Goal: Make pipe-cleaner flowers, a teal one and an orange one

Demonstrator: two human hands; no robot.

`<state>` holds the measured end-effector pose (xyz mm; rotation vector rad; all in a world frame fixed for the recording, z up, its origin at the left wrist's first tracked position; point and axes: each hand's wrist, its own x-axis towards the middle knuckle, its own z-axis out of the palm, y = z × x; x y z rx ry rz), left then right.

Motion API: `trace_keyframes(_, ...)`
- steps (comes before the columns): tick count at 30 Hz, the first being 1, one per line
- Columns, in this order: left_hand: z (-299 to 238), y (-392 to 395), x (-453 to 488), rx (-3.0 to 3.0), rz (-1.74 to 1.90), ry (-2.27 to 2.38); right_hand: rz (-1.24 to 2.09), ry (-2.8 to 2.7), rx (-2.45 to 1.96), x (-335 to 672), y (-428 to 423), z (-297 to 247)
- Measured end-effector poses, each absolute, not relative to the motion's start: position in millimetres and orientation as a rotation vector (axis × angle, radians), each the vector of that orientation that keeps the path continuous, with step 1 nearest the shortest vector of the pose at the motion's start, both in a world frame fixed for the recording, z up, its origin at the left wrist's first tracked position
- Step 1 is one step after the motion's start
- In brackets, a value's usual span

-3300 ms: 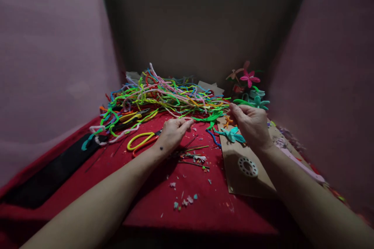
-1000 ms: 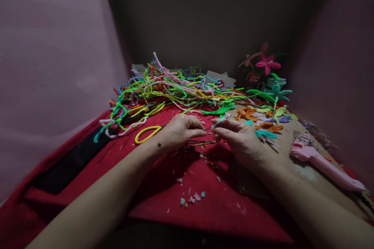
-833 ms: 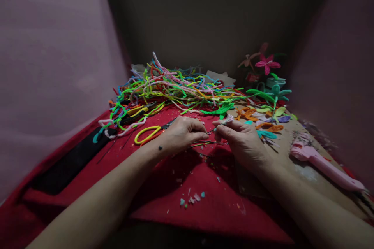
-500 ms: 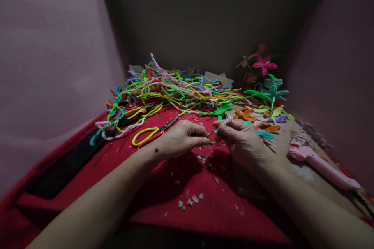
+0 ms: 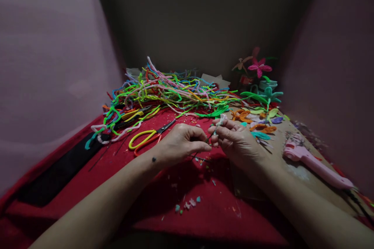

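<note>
My left hand (image 5: pixel 182 144) and my right hand (image 5: pixel 235 140) meet over the red cloth (image 5: pixel 117 179), both pinched on one thin wire stem (image 5: pixel 209 137). The stem slants up to a small pale fuzzy tip (image 5: pixel 222 118) just above my right fingers. The left fingertips grip its lower end, the right fingers its upper part. Several more thin wires lie on the cloth under the hands. Yellow-handled scissors (image 5: pixel 146 139) lie just left of my left hand.
A tangled heap of coloured pipe cleaners (image 5: pixel 169 95) fills the back. Pipe-cleaner flowers (image 5: pixel 258 67) stand at the back right, with loose petals (image 5: pixel 260 124) on a cardboard sheet (image 5: pixel 295 171). A pink glue gun (image 5: pixel 315 161) lies at right. A black strip (image 5: pixel 55 173) lies at left.
Both hands came together on the wire stem and drew slightly nearer to me. The view has shifted, so the glue gun and petals now show at right.
</note>
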<state>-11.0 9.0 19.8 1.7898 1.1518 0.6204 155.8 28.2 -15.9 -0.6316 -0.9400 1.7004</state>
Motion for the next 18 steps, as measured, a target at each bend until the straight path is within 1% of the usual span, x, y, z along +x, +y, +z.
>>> trace_keyframes(8, 29, 7, -19, 1.805, 0.532, 0.944, 1.771, -0.883, -0.638, 159, 28, -13)
trace_keyframes(11, 29, 10, -21, 1.731, 0.635, 0.927, 1.76, -0.928, -0.645, 160, 28, -14)
trace_keyframes(18, 27, 20, -26, 1.86, 0.885, 1.266, 1.844, -0.946, -0.669, 159, 27, -16)
